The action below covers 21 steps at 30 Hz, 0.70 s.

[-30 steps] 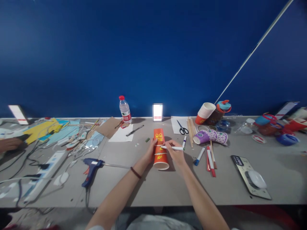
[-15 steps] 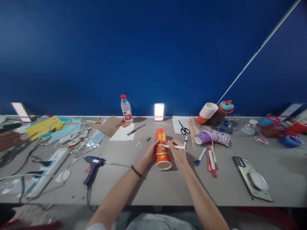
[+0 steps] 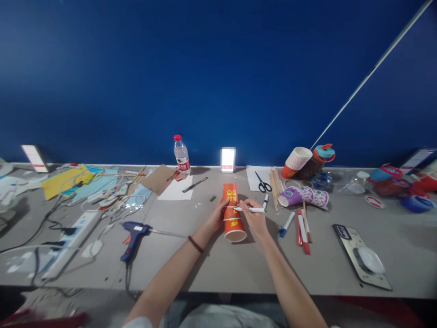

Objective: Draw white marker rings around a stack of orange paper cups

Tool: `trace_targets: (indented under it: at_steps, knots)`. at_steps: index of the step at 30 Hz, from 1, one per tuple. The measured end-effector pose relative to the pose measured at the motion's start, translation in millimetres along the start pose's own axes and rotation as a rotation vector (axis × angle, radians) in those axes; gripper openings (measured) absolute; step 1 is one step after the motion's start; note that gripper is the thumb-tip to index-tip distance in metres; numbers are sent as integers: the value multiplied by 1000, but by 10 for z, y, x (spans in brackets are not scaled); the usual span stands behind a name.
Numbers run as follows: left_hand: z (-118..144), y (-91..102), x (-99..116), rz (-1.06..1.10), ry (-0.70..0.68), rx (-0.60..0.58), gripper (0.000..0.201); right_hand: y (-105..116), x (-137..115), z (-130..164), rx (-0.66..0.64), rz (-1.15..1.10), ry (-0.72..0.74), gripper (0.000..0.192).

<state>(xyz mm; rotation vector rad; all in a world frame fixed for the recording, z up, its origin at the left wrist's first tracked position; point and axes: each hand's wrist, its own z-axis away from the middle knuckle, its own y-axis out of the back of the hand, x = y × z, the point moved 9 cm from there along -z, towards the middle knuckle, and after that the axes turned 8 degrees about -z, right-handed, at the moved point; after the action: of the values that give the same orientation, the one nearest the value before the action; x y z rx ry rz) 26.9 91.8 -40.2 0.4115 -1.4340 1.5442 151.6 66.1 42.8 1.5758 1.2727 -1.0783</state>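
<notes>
Red paper cups (image 3: 234, 224) with yellow lettering lie joined in a line on the table, the open mouth of the nearest facing me. My left hand (image 3: 218, 215) is closed around their left side. In my right hand (image 3: 255, 217) is a white marker (image 3: 251, 209) with a green end, gripped like a pen. Its tip touches or nearly touches the cups close to a white rim band; any mark there is too small to make out. A small green scrap (image 3: 212, 198) lies left of the cups.
Left are a blue glue gun (image 3: 135, 234), a power strip (image 3: 73, 241) with cables, and a water bottle (image 3: 181, 157). Scissors (image 3: 263, 183), several markers (image 3: 287, 224), purple cups (image 3: 296, 196), stacked cups (image 3: 297, 161) and a phone (image 3: 358, 255) lie right. A lit screen (image 3: 228, 159) stands ahead.
The view has shifted slightly. Another person's hand at the far left edge has gone from sight. My two hands, the cups and the marker keep nearly the same pose.
</notes>
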Motion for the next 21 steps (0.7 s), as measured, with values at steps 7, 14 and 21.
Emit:
trace_targets:
  at_steps: [7, 14, 21]
  knots:
    - [8, 2, 5, 0, 1, 22, 35, -7, 14, -2, -6, 3, -26, 33]
    - [23, -43, 45, 1, -21, -1, 34, -30, 24, 7, -29, -31, -50, 32]
    - [3, -7, 25, -16, -16, 3, 36, -6, -2, 3, 11, -42, -71, 31]
